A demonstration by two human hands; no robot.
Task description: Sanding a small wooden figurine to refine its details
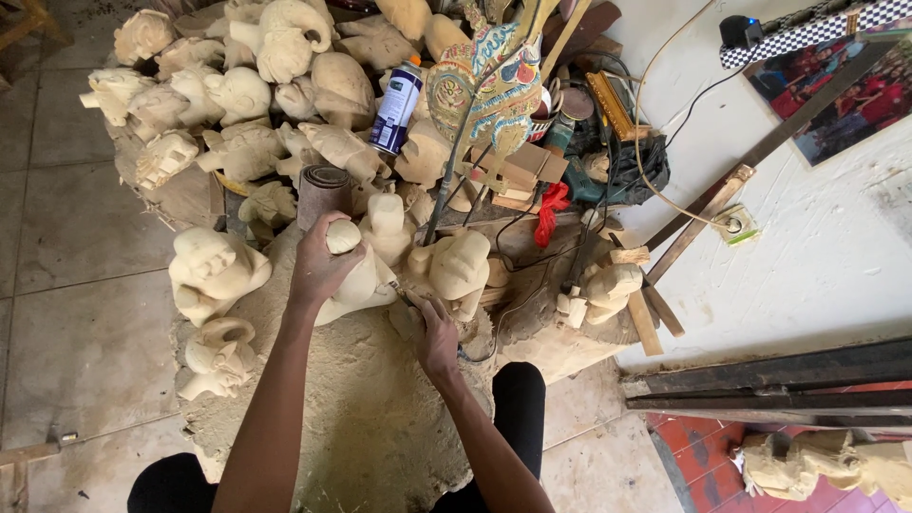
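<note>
Pale floor tiles (85, 228) surround us as we sit at a sawdust-coated work mat (370, 418), its far edge crowded by a heap of unpainted pale wooden carved heads (237, 95). Beyond stands a painted, multicoloured puppet figure (494, 85) beside a blue-and-white spray can (397, 104). Our left hand (323, 266) closes around the top of the pale, rounded wooden carving (361, 280) at the mat's middle, apparently steadying it upright. Our right hand (432, 332) is clenched just beside the carving's lower flank, gripping what looks like a small tool, too hidden to identify. A roll of brown sandpaper (325, 190) stands just behind.
</note>
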